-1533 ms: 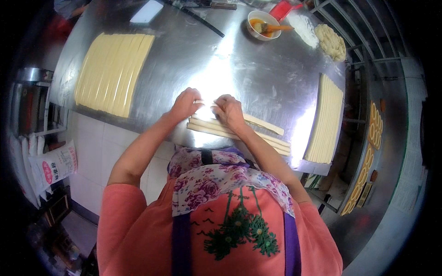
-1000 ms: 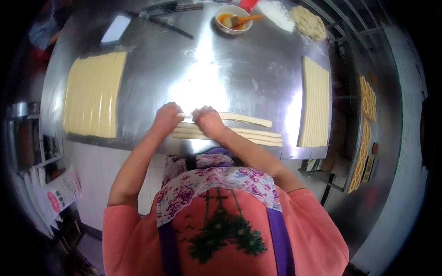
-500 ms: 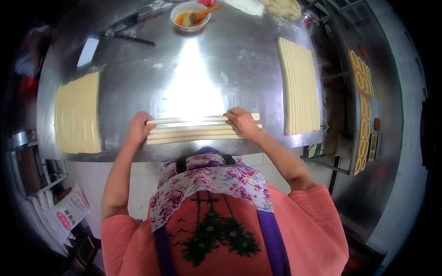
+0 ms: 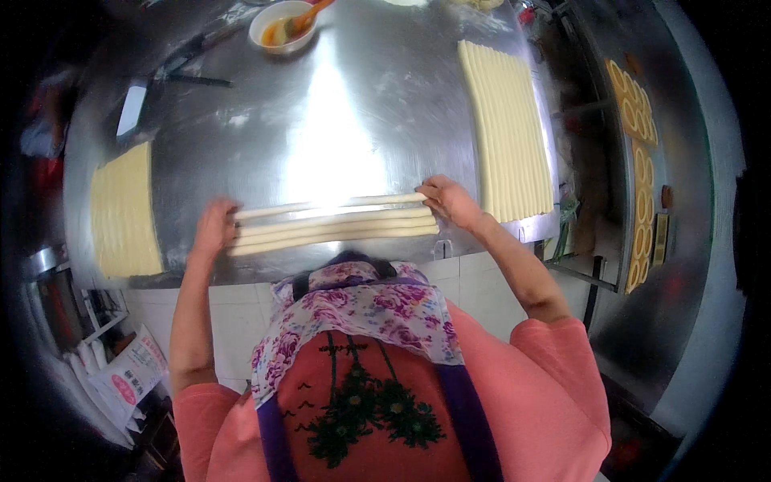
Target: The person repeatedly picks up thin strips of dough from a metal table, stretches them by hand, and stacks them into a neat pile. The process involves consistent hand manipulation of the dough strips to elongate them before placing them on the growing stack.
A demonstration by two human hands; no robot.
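Note:
My left hand (image 4: pixel 218 225) pinches the left end of a long pale dough rope (image 4: pixel 329 204), and my right hand (image 4: pixel 450 201) grips its right end, holding it straight across the steel table (image 4: pixel 225 136) near the front edge. A few similar dough ropes (image 4: pixel 337 234) lie side by side just below it, between the rope and my apron. A batch of many ridged dough strips (image 4: pixel 506 128) lies on the right part of the table, and a flat sheet of yellowish cut dough (image 4: pixel 120 213) lies at the left.
At the back are a bowl (image 4: pixel 282 28) with orange liquid and a brush, a white rectangular tool (image 4: pixel 131 110) and a dark bar (image 4: pixel 197 78). Trays of ring-shaped pieces (image 4: pixel 641 177) stand right of the table. Sacks (image 4: pixel 120 377) and shelving stand at lower left.
My hands have moved apart, left hand leftward and right hand rightward, with the rope now stretched between them across the front of the table. The view has also shifted.

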